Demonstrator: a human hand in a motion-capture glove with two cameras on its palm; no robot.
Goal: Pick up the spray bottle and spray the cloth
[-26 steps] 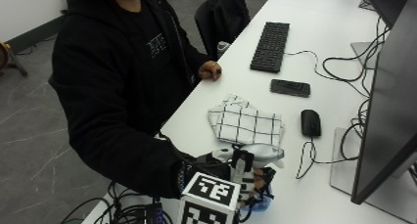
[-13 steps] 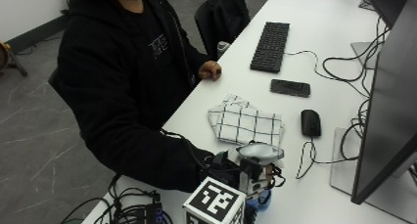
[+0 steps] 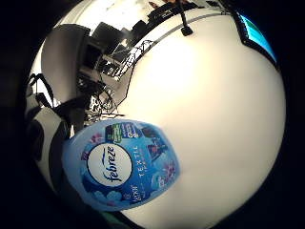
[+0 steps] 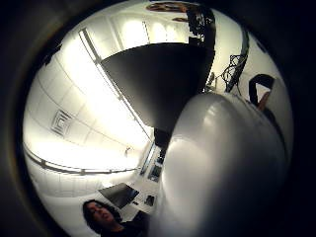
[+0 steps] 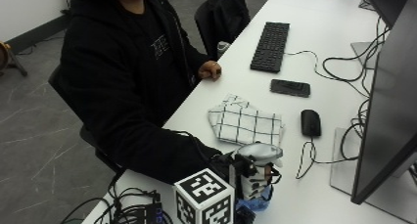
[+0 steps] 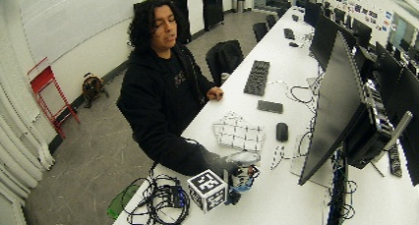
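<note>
We are gripping the blue plastic Febreze spray bottle with a grey trigger head in the black-gloved right hand, whose fingers are curling round its neck just below the head. It is standing upright at the near end of the white table, or just above it; we cannot tell which. We are judging it light, rigid and smooth-sided, so the neck is offering the safest hold. The white checked cloth is lying flat nearby, beyond the bottle, beside a black mouse.
</note>
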